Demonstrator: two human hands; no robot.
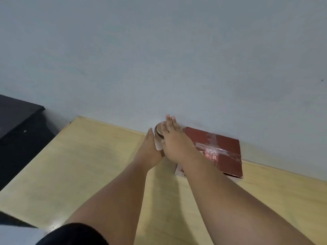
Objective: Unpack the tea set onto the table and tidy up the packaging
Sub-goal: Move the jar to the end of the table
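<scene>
Left hand (149, 151), right hand (175, 140) sandwich jar (158, 138).

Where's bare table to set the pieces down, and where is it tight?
Widest bare table lies left of the jar, out to the edge by the black furniture; also the near strip before the red box. Tight by the wall: left hand and right hand flank the jar beside the box.

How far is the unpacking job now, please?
Early stage. Done: nothing clearly unpacked. In hand: the left hand and right hand press on either side of a lidded jar on the table. Left: the red box looks taped shut, so opening, unpacking and tidying remain.
</scene>
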